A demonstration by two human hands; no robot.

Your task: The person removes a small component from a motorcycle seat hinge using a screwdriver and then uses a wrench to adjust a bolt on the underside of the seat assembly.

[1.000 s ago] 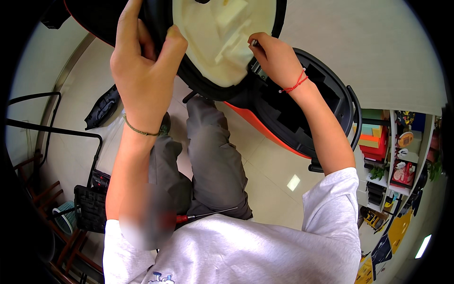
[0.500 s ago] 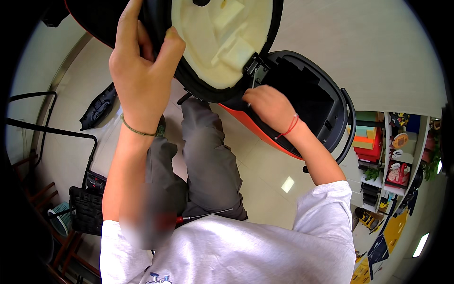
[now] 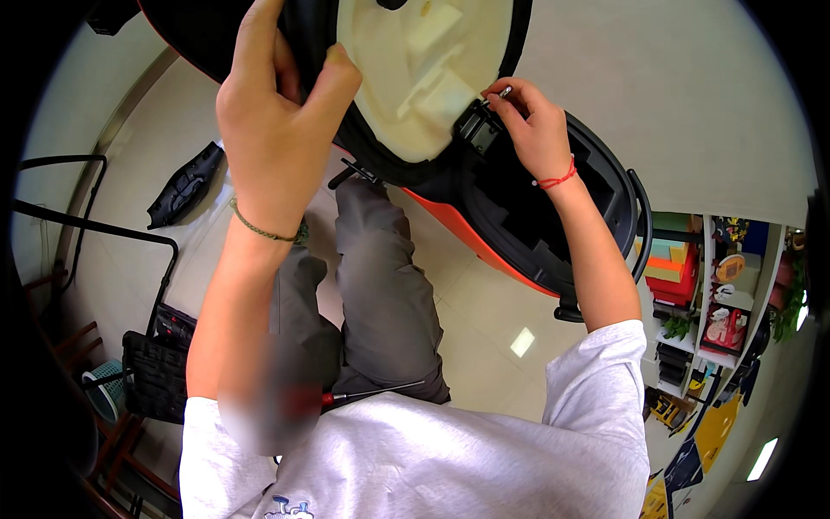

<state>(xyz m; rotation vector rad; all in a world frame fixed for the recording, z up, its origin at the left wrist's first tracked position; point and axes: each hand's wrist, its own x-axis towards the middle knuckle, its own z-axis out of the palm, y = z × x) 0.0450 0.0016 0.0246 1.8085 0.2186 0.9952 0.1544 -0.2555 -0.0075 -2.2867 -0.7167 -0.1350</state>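
My left hand is closed on the black rim of a raised seat or lid with a cream padded underside. My right hand has its fingers closed on a small metal tool, perhaps a wrench, just above the black hinge bracket at the lid's lower right edge. Below the hinge is an open black storage compartment in an orange-red body. A red-handled screwdriver lies across my lap.
A black molded piece lies on the tiled floor at left, near a black tubular frame, a black woven item, a pale blue basket and wooden chairs. Shelves with colourful items stand at right; yellow-and-navy panels are below them.
My right hand first dropped below the hinge, exposing the bracket and tool, and has since moved back up to just above the bracket. My left hand keeps its grip on the rim.
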